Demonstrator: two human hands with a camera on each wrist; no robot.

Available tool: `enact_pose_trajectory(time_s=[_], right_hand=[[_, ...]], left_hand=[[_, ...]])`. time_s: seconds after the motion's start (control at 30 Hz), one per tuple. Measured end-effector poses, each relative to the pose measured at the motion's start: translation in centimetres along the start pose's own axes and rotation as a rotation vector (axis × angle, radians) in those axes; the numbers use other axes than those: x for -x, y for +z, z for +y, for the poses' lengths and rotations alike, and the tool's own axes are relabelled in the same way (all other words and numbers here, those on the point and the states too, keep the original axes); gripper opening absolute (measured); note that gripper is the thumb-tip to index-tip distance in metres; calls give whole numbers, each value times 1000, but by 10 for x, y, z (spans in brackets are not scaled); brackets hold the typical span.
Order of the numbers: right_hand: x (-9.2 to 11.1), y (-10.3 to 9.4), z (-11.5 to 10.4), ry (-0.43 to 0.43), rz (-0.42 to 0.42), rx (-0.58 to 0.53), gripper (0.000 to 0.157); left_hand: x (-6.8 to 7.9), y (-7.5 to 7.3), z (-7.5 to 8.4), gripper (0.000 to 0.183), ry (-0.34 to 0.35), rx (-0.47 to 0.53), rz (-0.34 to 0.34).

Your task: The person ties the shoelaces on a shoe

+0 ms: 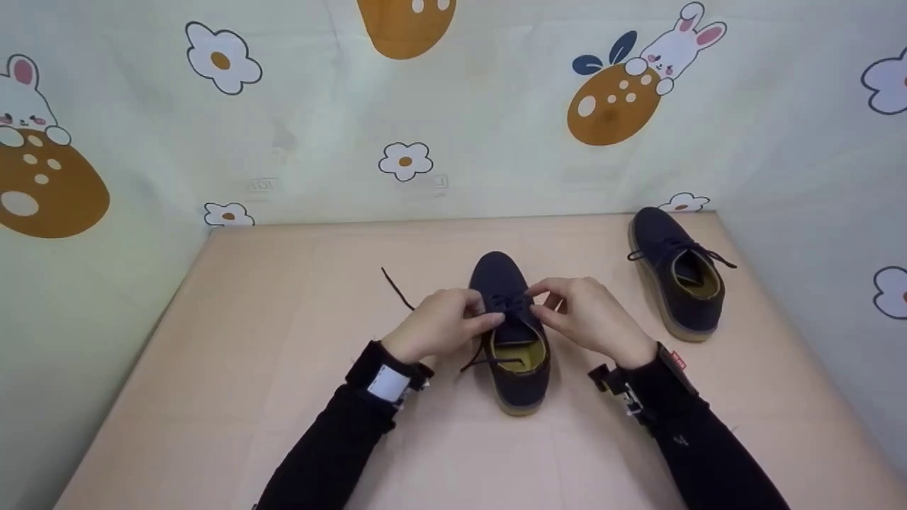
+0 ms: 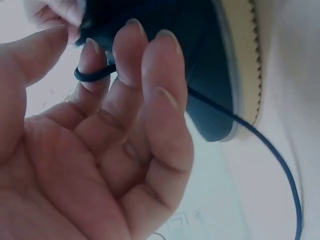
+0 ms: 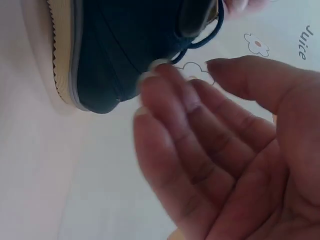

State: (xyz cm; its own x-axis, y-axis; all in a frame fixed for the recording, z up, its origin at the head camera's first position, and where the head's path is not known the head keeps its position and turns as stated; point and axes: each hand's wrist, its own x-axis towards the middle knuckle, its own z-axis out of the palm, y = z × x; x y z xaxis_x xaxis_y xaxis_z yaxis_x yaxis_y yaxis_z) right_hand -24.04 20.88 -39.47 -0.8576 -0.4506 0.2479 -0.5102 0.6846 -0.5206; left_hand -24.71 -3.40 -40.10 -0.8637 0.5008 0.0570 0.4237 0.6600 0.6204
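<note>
A dark navy lace-up shoe (image 1: 497, 272) lies in the middle of the table, toe pointing away from me. From its left side my left hand (image 1: 438, 322) reaches to the lacing. In the left wrist view a dark shoelace (image 2: 272, 145) bends over the index finger and runs behind the other curled fingers; the thumb stands apart from them. My right hand (image 1: 599, 315) is at the shoe's right edge by the eyelets. Its thumb and fingers are apart with nothing between them in the right wrist view. Another lace end (image 1: 506, 360) lies across the shoe opening.
A matching shoe (image 1: 652, 230) with its lace tied stands at the back right of the table (image 1: 283, 297). Behind and at the sides hangs a pale curtain (image 1: 312, 106) printed with rabbits and flowers.
</note>
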Motion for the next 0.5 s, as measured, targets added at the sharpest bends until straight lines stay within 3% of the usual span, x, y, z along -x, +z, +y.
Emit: enact_pose_trajectory(time_s=[0.13,0.33,0.5], right_hand=[[-1,10,-6,-45,19,24,17],[-1,21,-10,-87,108,100,5],[-1,16,-7,-94,107,0,7]], left_hand=[[0,-6,-2,28,1,74,27],[-2,-8,-6,25,14,95,118],[-2,-13,-9,24,5,153,243]])
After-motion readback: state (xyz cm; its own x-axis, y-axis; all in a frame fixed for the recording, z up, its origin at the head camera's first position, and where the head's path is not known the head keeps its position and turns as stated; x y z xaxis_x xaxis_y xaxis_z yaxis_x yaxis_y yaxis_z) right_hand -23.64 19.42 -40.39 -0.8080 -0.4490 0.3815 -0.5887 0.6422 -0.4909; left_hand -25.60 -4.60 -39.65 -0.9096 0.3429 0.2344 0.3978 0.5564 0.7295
